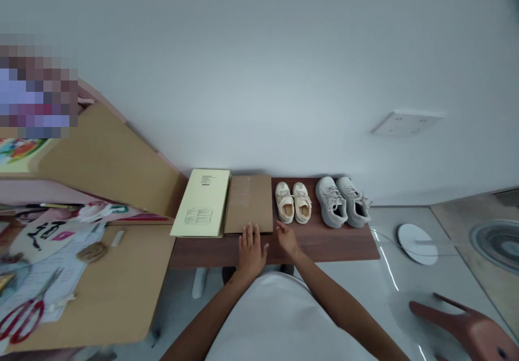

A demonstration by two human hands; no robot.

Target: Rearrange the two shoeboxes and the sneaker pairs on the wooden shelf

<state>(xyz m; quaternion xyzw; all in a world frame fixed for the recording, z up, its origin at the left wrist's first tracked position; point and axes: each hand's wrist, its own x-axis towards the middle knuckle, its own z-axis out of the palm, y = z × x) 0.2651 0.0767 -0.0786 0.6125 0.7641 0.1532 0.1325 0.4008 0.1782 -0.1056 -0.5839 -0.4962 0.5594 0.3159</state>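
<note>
A brown cardboard box [248, 204] lies flat and closed on the dark wooden bench [324, 245]. My left hand [252, 250] rests with its fingers stretched over the front edge of this box. Just off the box's front right corner, my right hand [287, 240] has its fingers curled in, with nothing visible in them. A pale yellow box [205, 201] with printed labels sits directly left of the brown one. To the right stand small cream shoes [293, 203] as a pair, then larger white-grey sneakers [343, 201].
At left is a desk [125, 291] with red-handled scissors [28, 309], papers and a hair-coloured bundle [91, 252]. A wall [263, 80] with a socket plate [408, 123] rises behind the bench. At right are a white round base [417, 243], a fan [498, 245] and a reddish-brown stool [474, 326].
</note>
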